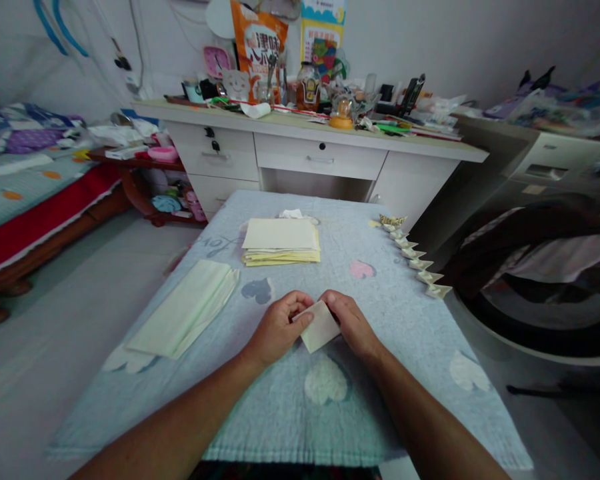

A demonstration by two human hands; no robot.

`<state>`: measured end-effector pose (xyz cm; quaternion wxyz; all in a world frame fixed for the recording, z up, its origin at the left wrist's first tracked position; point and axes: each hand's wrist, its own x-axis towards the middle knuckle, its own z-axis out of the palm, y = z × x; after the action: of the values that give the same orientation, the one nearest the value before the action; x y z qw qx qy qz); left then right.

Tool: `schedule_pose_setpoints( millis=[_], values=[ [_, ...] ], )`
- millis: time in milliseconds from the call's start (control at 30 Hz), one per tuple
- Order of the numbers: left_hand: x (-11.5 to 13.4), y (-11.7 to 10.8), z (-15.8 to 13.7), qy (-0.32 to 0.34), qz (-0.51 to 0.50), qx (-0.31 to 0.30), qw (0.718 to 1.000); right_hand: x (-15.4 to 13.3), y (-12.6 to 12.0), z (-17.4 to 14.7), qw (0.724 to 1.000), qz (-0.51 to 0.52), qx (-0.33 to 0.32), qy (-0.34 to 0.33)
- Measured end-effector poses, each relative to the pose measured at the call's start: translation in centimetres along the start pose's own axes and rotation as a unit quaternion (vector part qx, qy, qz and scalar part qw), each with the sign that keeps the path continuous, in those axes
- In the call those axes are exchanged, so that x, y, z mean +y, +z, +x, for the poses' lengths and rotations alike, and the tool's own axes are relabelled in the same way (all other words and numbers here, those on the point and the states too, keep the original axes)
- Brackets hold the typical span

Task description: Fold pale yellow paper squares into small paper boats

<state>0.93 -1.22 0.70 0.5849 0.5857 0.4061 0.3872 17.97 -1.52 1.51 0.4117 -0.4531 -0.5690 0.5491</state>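
Between my two hands is a small cream piece of folded paper (321, 328), tilted above the cloth-covered table. My left hand (283, 325) grips its left edge, thumb lying on the face of the paper. On the opposite edge, my right hand (349, 320) is closed around the paper, with some fingers hidden behind it. Beyond them sits a stack of cream and yellow paper sheets (280, 235). Long pale green folded sheets (185, 310) lie to the left. Along the table's right edge runs a row of several small folded paper pieces (421, 265).
A blue heart-patterned cloth (380, 400) covers the table. Behind it stands a white desk (320, 157) crowded with jars, a snack bag (260, 50) and papers. A washing machine (545, 200) is at the right, a bed (35, 180) at the left.
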Motion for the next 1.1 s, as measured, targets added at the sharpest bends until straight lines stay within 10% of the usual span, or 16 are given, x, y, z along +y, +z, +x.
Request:
schedule_pose_setpoints(
  millis=[1100],
  values=[
    [0.2,-0.8,0.2,0.020,0.076,0.013,0.997,0.3,0.0,0.4,0.997,0.067,0.002,-0.035]
  ],
)
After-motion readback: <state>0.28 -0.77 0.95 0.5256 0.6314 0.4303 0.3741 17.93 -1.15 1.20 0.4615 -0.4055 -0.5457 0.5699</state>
